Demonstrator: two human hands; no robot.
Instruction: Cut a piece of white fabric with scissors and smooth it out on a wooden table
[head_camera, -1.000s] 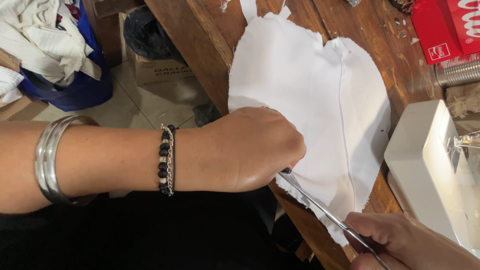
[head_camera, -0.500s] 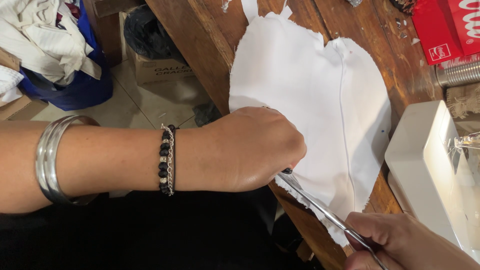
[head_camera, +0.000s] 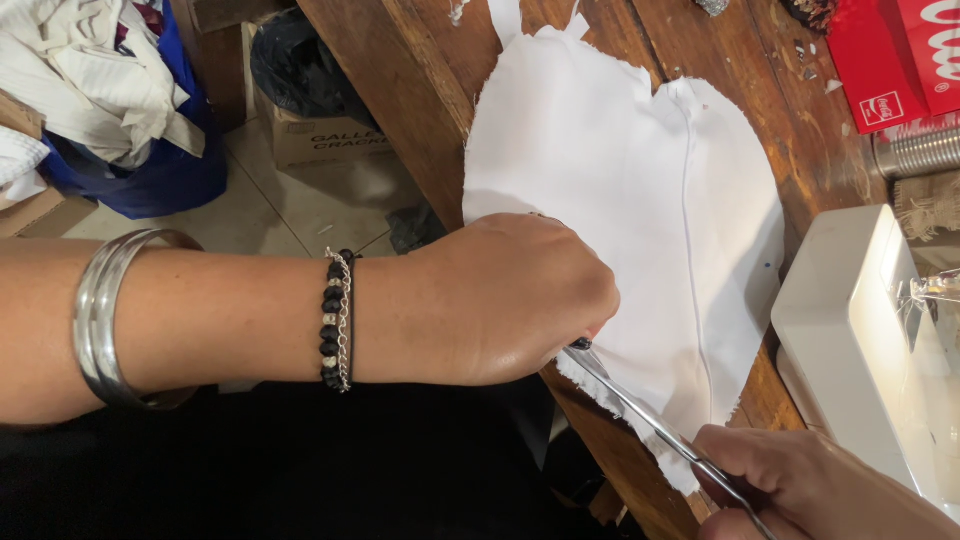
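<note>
Head view, single entry. Item: white fabric piece (head_camera: 640, 200), roughly heart-shaped with a stitched seam running down its middle, edges frayed, lying flat on a wooden table (head_camera: 400, 90) with its near edge overhanging the table's side. Handling, by judgement: light, thin and limp, likely to shift or pucker unless pinned flat; best held by pressing down close beside the cutting line, not by the ravelling edge. Left hand (head_camera: 510, 300): curled in a loose fist, knuckles up, pressing the cloth's near-left corner to the table (fingers are tucked under, so whether they pinch the cloth I cannot tell). Right hand (head_camera: 800, 485): closed around the handles of metal scissors (head_camera: 640, 415), whose slim blades run up-left to meet the frayed hem just beside the left hand; blades appear nearly closed. Left forearm carries silver bangles (head_camera: 105, 320) and a black bead bracelet (head_camera: 335, 320). Adjacent: white sewing machine (head_camera: 850, 340) at the right edge of the table. Packages: red carton with white lettering (head_camera: 895, 60), top right corner; brown cardboard box with dark print (head_camera: 320, 140) on the floor under the table's far side; blue bag stuffed with pale cloth (head_camera: 130, 110), upper left.
</note>
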